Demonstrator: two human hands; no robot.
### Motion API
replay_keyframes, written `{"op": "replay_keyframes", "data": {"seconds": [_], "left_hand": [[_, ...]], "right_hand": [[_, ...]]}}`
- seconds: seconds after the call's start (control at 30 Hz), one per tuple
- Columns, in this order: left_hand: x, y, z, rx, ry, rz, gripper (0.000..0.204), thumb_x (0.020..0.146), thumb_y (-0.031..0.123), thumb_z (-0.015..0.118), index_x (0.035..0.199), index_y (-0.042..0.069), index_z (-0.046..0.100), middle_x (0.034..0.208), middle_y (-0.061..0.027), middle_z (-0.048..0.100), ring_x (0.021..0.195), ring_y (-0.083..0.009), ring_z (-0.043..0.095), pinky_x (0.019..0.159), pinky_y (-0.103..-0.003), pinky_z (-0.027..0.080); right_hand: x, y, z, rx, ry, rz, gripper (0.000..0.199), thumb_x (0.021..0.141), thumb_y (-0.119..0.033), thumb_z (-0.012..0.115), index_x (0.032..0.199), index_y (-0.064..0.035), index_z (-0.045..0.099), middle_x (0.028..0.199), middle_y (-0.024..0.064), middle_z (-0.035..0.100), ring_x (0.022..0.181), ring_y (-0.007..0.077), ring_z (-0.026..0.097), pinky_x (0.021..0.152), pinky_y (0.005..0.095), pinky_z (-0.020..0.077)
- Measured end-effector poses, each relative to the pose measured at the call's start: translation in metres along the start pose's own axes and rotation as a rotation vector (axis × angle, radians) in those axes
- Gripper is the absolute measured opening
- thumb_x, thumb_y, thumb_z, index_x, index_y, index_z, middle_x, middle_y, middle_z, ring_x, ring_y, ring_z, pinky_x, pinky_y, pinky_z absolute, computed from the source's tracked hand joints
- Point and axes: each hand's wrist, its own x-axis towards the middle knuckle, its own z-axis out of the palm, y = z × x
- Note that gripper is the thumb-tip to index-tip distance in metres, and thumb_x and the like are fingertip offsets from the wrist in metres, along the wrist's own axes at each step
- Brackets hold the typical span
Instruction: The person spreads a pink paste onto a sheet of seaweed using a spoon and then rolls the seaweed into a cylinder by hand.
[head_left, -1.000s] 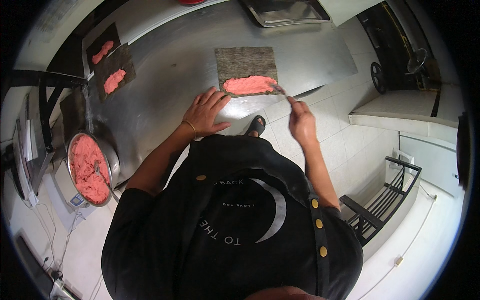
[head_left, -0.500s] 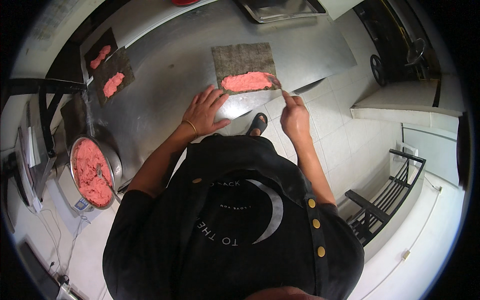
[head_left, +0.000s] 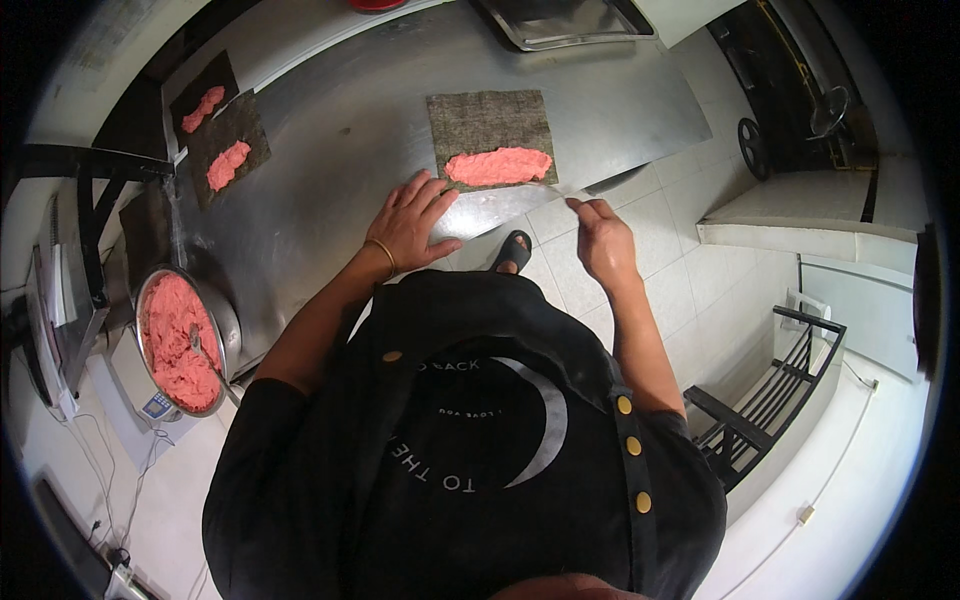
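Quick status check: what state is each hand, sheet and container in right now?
Left hand: open, flat on the steel table.
Right hand: closed on a knife.
Near seaweed sheet: flat, pink paste on its near edge.
Two far sheets: each with paste.
Metal bowl: filled with paste.

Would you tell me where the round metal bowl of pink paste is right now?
In the head view, the round metal bowl of pink paste sits at the person's far left, on a white scale beside the steel table.

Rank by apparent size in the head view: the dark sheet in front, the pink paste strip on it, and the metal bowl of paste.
1. Dark sheet
2. Metal bowl, close to it; the fisheye rim makes this unsure
3. Pink paste strip
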Motion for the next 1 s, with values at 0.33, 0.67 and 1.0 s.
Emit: {"op": "replay_keyframes", "data": {"seconds": [0.33, 0.67, 1.0], "left_hand": [[0.000, 0.001, 0.001, 0.034, 0.022, 0.003, 0.083, 0.092, 0.062, 0.067, 0.156, 0.013, 0.048, 0.162, -0.0113, 0.042, 0.157, -0.0311, 0.028, 0.124, -0.053, 0.027], [0.001, 0.001, 0.002, 0.025, -0.037, -0.042, 0.084, 0.092, 0.063, 0.067, 0.158, 0.015, 0.044, 0.164, -0.0106, 0.039, 0.159, -0.0310, 0.026, 0.126, -0.056, 0.024], [0.004, 0.007, -0.002, 0.014, -0.047, -0.076, 0.084, 0.090, 0.063, 0.068, 0.156, 0.016, 0.049, 0.162, -0.0113, 0.044, 0.157, -0.0324, 0.030, 0.126, -0.056, 0.024]], "right_hand": [[0.030, -0.007, 0.018, -0.065, -0.154, -0.137, 0.050, 0.082, -0.009, 0.073, 0.131, -0.0153, 0.071, 0.114, 0.0085, 0.070, 0.099, 0.0342, 0.072, 0.083, 0.0452, 0.0599], [0.016, 0.032, -0.013, -0.020, 0.008, 0.042, 0.035, 0.094, -0.001, 0.056, 0.124, -0.0098, 0.072, 0.101, 0.0183, 0.071, 0.091, 0.0394, 0.071, 0.078, 0.0468, 0.0579], [0.069, 0.017, -0.021, -0.151, -0.232, -0.214, 0.037, 0.090, -0.010, 0.061, 0.124, -0.0163, 0.074, 0.100, 0.0136, 0.069, 0.091, 0.0349, 0.072, 0.080, 0.0467, 0.0597]]}}
